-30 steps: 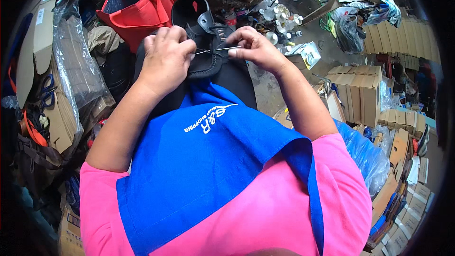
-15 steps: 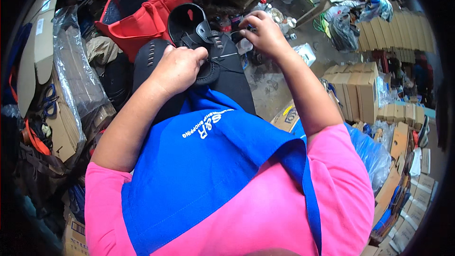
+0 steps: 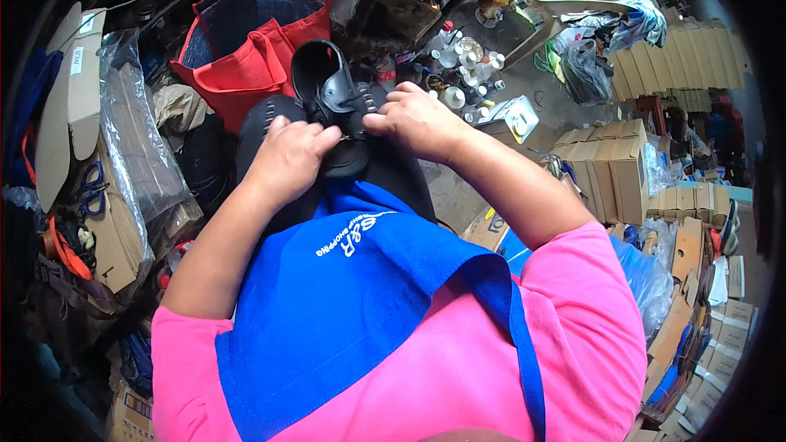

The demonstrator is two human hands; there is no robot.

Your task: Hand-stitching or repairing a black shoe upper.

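A black shoe (image 3: 334, 92) with a strap and an open, rounded top rests on my lap between my knees, its sole end toward me. On its left side my left hand (image 3: 286, 160) is closed, thumb and fingers pinched at the shoe's edge. My right hand (image 3: 419, 123) is closed at the shoe's right side, close to my right knee; whatever its fingers hold is hidden. Both hands partly cover the middle of the shoe. A blue apron (image 3: 327, 311) with white lettering lies over my lap and pink shirt.
A red insulated bag (image 3: 246, 65) stands open beyond my left knee. Several bottles (image 3: 467, 65) crowd the floor ahead to the right. Stacked cardboard pieces (image 3: 610, 164) stand at my right; blue-handled scissors (image 3: 92, 188) lie among cardboard at the left.
My right hand, raised away from the shoe with a thin dark strand between, has come down and left to the shoe's side. My left hand has shifted slightly down and left.
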